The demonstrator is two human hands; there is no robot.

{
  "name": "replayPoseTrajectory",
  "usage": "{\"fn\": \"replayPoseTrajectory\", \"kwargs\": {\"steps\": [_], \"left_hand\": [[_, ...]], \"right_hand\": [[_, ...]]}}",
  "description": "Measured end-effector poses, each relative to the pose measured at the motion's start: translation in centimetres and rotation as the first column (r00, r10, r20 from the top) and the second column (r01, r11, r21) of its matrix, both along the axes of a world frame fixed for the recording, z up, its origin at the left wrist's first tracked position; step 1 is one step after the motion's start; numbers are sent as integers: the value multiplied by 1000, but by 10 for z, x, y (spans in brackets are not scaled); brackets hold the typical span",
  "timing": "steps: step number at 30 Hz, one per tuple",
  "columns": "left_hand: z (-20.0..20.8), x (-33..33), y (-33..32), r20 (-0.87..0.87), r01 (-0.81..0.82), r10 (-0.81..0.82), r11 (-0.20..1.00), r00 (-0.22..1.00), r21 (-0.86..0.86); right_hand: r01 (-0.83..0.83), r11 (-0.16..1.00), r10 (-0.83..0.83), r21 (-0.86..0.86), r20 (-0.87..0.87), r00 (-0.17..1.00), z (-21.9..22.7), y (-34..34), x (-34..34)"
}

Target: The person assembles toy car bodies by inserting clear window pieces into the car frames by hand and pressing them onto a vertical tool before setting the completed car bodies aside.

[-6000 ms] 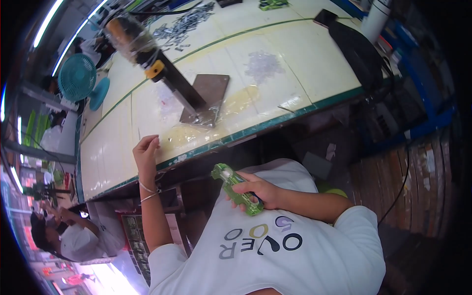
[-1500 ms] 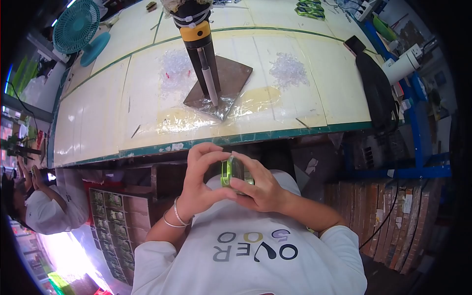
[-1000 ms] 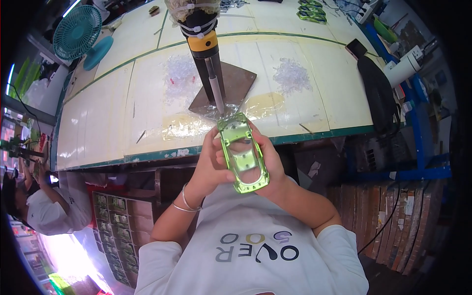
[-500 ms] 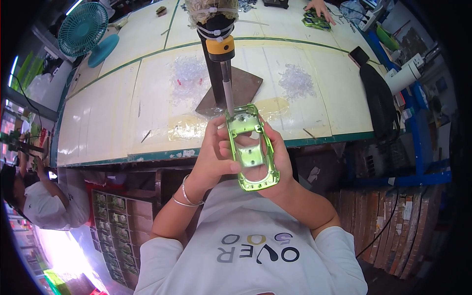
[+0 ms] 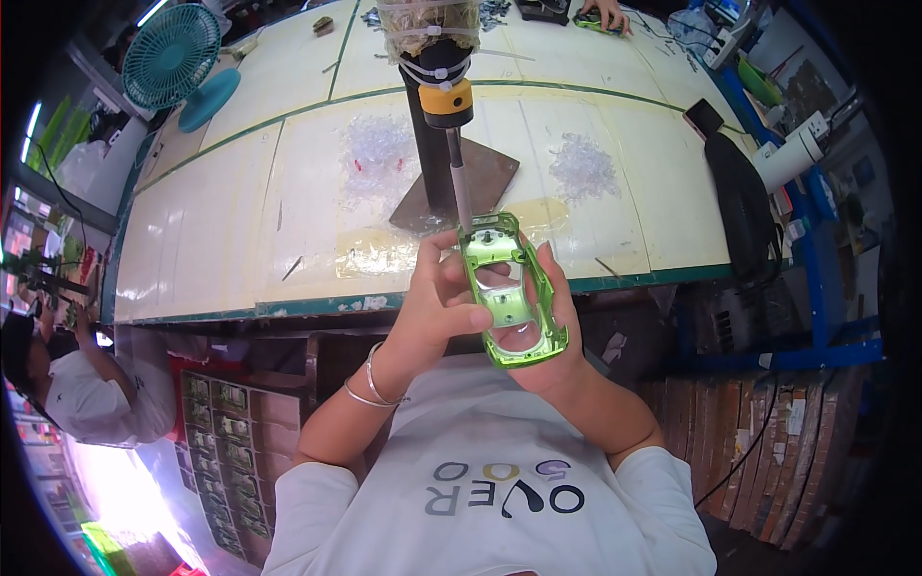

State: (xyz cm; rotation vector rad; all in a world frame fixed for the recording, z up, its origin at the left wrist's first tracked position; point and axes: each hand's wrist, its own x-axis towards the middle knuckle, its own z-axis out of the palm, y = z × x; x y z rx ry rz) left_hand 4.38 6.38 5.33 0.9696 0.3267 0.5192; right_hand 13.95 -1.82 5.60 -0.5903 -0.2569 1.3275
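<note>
I hold a shiny green toy car body shell, its hollow underside facing up, over the table's front edge. My left hand grips its left side, with the thumb pressed on the inner panel. My right hand wraps round the right side and near end. A hanging power screwdriver with a yellow collar points down from a stand. The lower end of its long shaft meets the shell's far left corner; whether a screw is there cannot be seen.
Two heaps of small clear plastic pieces lie on the pale table, either side of the brown base plate. A teal fan stands far left. Another person's hand holds a green shell at the back. Stacked cardboard stands lower right.
Both hands and the shell have shifted slightly right, and the shell has tilted a little. The whole view has also moved somewhat. At the back, the other person's hand and green shell sit farther up.
</note>
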Motion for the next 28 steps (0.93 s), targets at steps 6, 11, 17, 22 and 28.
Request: {"fn": "replayPoseTrajectory", "kwargs": {"steps": [6,11,17,22,28], "left_hand": [[4,1,-4,-15,25,-26,999,1000,-33],[-2,5,-10,-12,-42,44,993,999,110],[-22,-2,-14,43,-129,124,982,991,138],[-19,-18,-23,32,-126,122,938,992,324],[-14,-23,-24,59,-93,74,873,996,479]], "right_hand": [[-76,993,82,92,-60,995,5,-2,12],[-30,997,28,73,28,999,-5,3,15],[-37,994,12,-103,-232,973,-17,12,21],[-455,832,542,318,-283,792,-30,20,41],[-415,871,491,263,-434,755,-26,18,41]]}}
